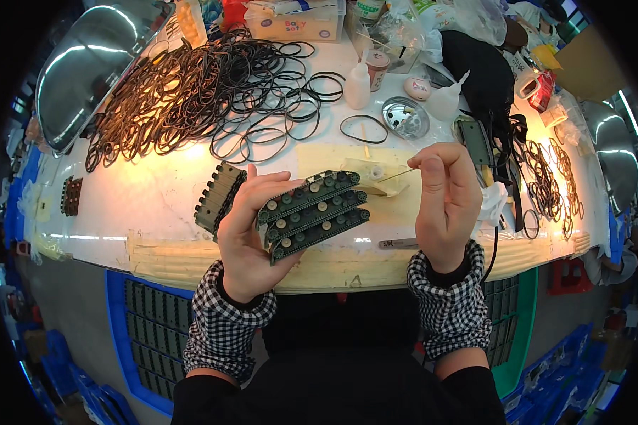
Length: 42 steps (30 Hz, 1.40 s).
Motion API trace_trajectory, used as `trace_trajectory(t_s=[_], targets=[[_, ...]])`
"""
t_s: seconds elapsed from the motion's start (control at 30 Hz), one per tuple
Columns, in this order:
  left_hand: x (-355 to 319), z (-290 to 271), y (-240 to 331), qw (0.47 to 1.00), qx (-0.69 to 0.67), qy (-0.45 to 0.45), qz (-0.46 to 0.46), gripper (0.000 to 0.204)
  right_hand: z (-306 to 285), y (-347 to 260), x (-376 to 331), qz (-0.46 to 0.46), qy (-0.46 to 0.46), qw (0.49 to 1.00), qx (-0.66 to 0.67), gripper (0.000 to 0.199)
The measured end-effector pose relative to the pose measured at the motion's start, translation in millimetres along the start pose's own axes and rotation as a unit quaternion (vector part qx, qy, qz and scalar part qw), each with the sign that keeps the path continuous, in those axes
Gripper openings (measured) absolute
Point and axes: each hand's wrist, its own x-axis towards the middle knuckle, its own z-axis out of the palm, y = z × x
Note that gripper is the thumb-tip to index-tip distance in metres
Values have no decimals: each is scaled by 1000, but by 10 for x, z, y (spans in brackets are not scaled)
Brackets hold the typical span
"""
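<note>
At centre frame, a fan of green circuit strips (312,212) is being gripped by the left hand (248,234), fingers curled around the lower ends, which are being hidden by the palm. A thin stick (395,174) is being pinched by the right hand (443,205); its tip is too fine to make out. More strips (218,195) are being partly covered behind the left hand. Black rubber rings (205,92) are being piled at upper left.

Assembly workshop, workbench (191,177) heaped with rubber belts (213,85), glue bottles (359,83), parts crates (142,333)
</note>
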Motion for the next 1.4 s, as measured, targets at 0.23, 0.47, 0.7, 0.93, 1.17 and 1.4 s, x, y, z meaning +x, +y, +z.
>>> trace_trajectory(t_s=[0.23, 0.47, 0.7, 0.93, 1.17, 1.4], targets=[[10, 12, 31, 1000, -3, 5, -11, 52, 6, -14, -16, 15, -49, 997, 64, 15], [-4, -22, 16, 1000, 10, -11, -1, 53, 26, -24, -11, 23, -36, 997, 56, 14], [21, 8, 22, 1000, 5, -6, -7, 53, -21, 52, 77, -113, -39, 970, -214, 7], [-3, -6, 21, 1000, 11, 11, -13, 53, -15, -40, 28, -87, 21, 990, -110, 8], [12, 3, 17, 1000, 11, 10, -10, 52, -19, -65, -4, -8, -42, 999, 17, 13], [5, 9, 9, 1000, 3, 17, -12, 53, -8, -57, -2, -3, -57, 998, 16, 13]])
